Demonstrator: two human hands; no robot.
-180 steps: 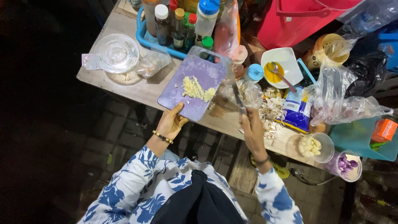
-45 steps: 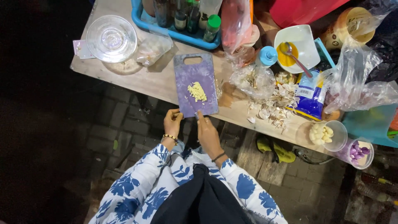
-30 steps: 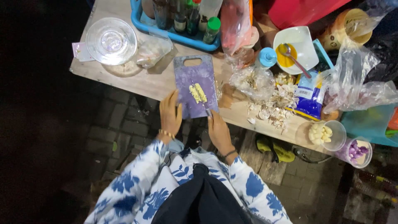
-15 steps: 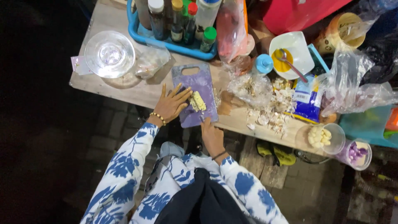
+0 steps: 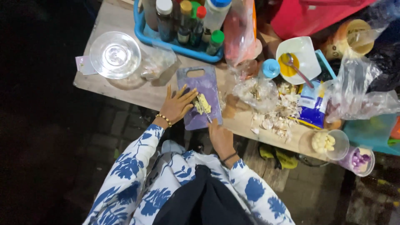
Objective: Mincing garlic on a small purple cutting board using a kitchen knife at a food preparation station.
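Note:
A purple cutting board [image 5: 201, 81] lies on the wooden table [image 5: 125, 89] with a small heap of pale chopped garlic [image 5: 203, 104] on it. My left hand [image 5: 178, 106] rests on the board's left side, fingers spread, fingertips touching the garlic. My right hand [image 5: 220, 135] is at the board's near right corner, closed around a knife [image 5: 206, 113] whose blade lies along the right of the garlic. I wear a bead bracelet on the left wrist.
A glass bowl [image 5: 115, 55] and a clear bag sit left of the board. A blue tray [image 5: 175, 43] of bottles stands behind. Garlic skins [image 5: 275, 116], a blue packet, a white bowl with a spoon [image 5: 296, 58], and cups of peeled garlic [image 5: 327, 143] and purple pieces [image 5: 359, 160] lie right.
Both hands moved from the table's near edge up onto the board; the left hand came to the garlic and the right brought the knife against it.

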